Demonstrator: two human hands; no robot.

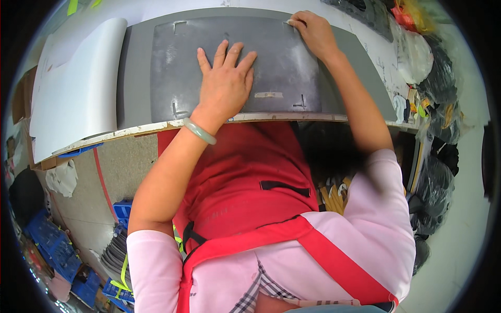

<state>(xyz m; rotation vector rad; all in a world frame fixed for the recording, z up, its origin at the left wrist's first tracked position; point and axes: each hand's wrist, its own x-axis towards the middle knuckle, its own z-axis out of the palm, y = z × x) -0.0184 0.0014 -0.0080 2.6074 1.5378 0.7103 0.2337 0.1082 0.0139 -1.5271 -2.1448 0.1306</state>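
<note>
A dark grey rectangular template sheet (271, 62) lies on a larger grey sheet of material (347, 62) on the table. It has L-shaped slots near its corners, whitish smudges and a strip of tape near its front edge. My left hand (224, 83) presses flat on the template, fingers spread, a pale green bangle on the wrist. At the template's far right corner my right hand (314, 35) pinches a small whitish piece (289, 22), which looks like chalk. Its tip is at the corner slot there. The fingers partly hide the piece.
A curled white sheet (78, 83) covers the table's left end. Plastic bags (415, 55) and small scraps crowd the right end. Blue crates (52, 242) and a stack of dark sheets (116, 253) stand on the floor at left. My red apron touches the table's front edge.
</note>
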